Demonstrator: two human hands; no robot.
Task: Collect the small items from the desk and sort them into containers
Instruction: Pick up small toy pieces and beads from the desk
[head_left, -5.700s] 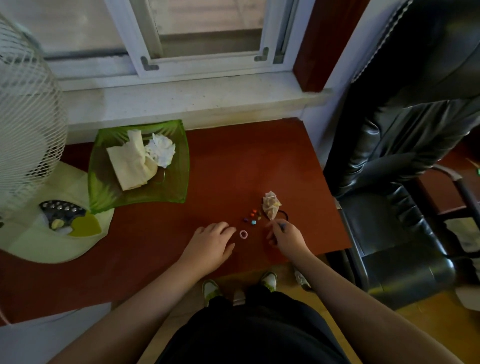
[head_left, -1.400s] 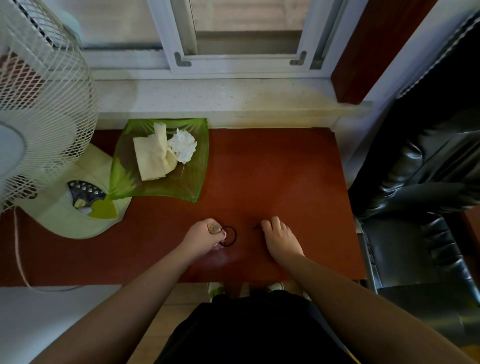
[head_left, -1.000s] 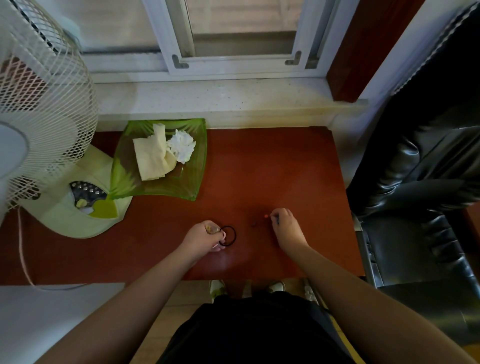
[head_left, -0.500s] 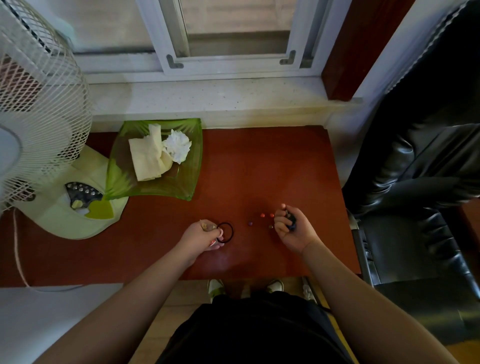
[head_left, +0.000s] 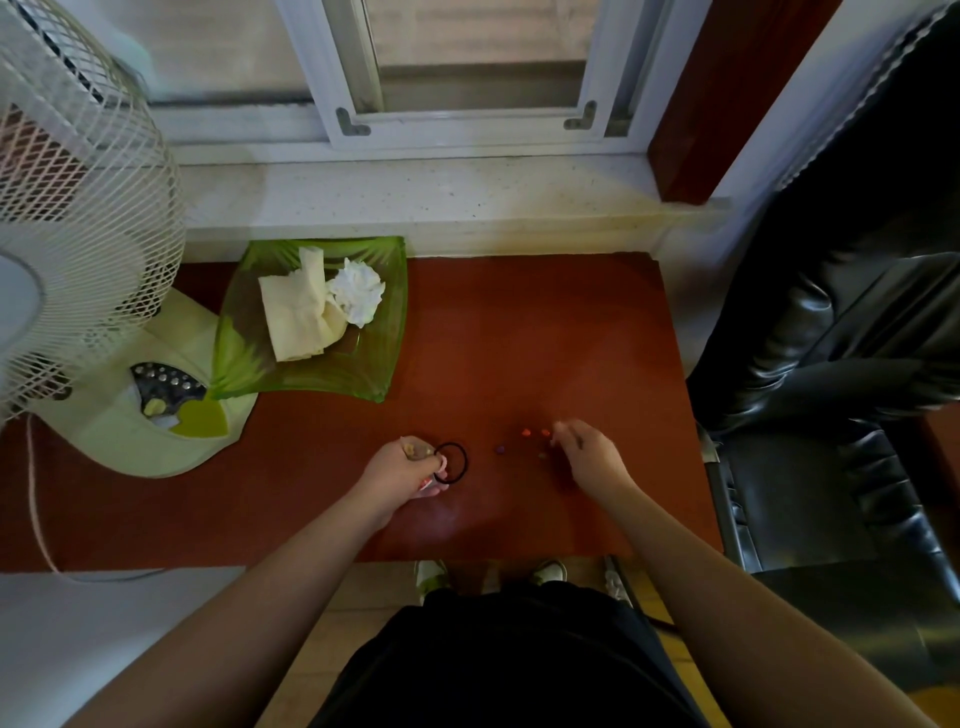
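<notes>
Holding folded paper and crumpled tissue, green dish sits apart.

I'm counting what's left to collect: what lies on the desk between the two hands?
In the head view, a few small beads lie loose on the desk between the left hand, which holds a black hair tie, and the right hand.

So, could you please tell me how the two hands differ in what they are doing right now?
The left hand is curled round gathered items, with a black hair tie looped at its fingers; whether the right hand holds anything cannot be told. The left hand sits apart from the loose beads; the right hand reaches right beside them. Both are low over the desk.
</notes>
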